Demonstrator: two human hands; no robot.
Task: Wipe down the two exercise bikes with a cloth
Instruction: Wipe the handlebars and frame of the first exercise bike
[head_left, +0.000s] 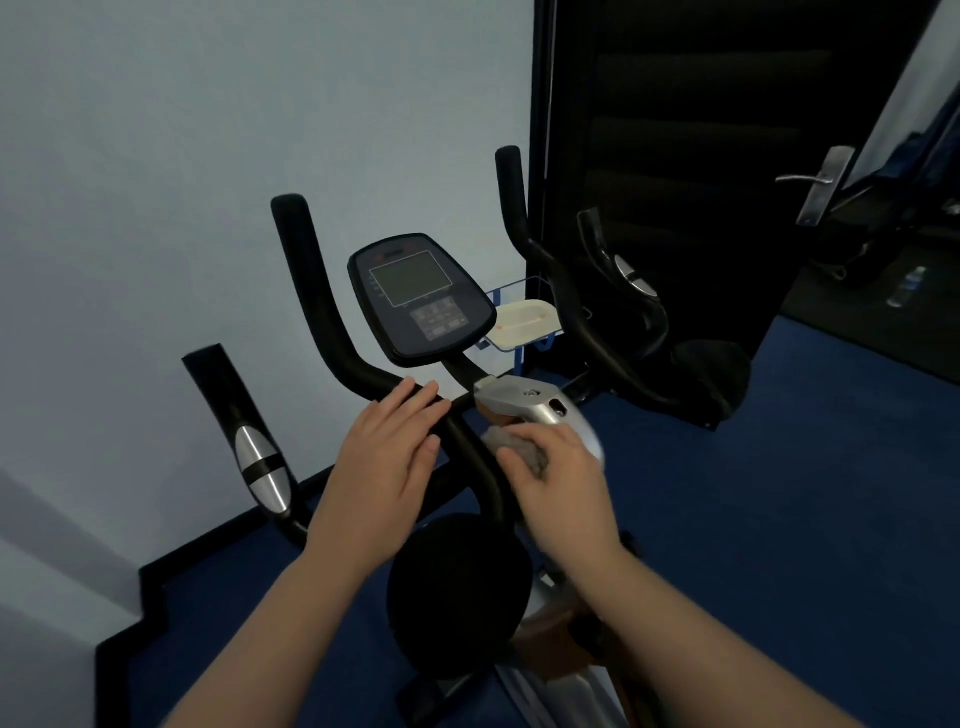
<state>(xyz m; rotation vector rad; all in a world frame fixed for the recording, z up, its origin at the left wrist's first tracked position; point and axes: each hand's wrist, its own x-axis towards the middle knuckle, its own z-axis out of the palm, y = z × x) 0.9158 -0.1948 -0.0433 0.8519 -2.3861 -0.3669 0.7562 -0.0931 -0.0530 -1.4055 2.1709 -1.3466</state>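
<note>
An exercise bike stands right in front of me, with a black console (422, 296), black handlebars (322, 312) and a silver frame post (530, 402). My left hand (387, 460) lies flat on the handlebar's centre bend, fingers extended. My right hand (558, 480) presses a bunched grey cloth (511, 444) against the silver post just below the console stem. The black saddle (460, 597) sits below my wrists. Only one bike can be told for sure; the black handlebars at the right (618, 322) may belong to it or to a second one.
A light wall is at the left and a dark open door (701, 182) with a metal handle (821, 182) at the right. A blue wire rack holding a white tray (524, 325) stands behind the console. A water bottle (906, 286) lies on the floor beyond the door. Blue carpet spreads to the right.
</note>
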